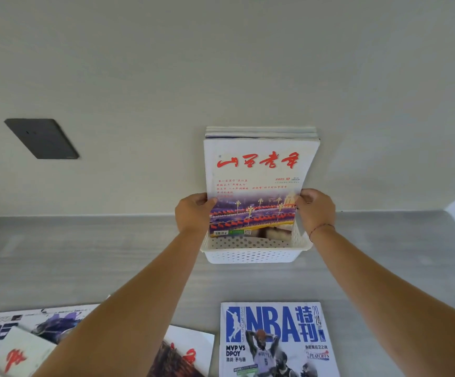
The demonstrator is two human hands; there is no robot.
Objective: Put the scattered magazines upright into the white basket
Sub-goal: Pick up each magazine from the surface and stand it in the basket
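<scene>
Left hand (193,213): we see it gripping the left edge of the red-titled magazine (259,180).
Right hand (316,210): gripping the same magazine's right edge.
Magazine held: upright, its bottom edge inside the white basket (250,254), with more magazines (261,131) standing behind it against the wall.
Basket: on the grey table (85,254), at the wall.
Left lying: an NBA magazine (278,341) and several others (30,338) flat on the table's near side.

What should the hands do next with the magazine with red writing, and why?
Probably let go. The red-titled magazine already stands upright in the white basket, in front of other magazines, while the left hand and right hand grip its edges. More lie on the table.
</scene>
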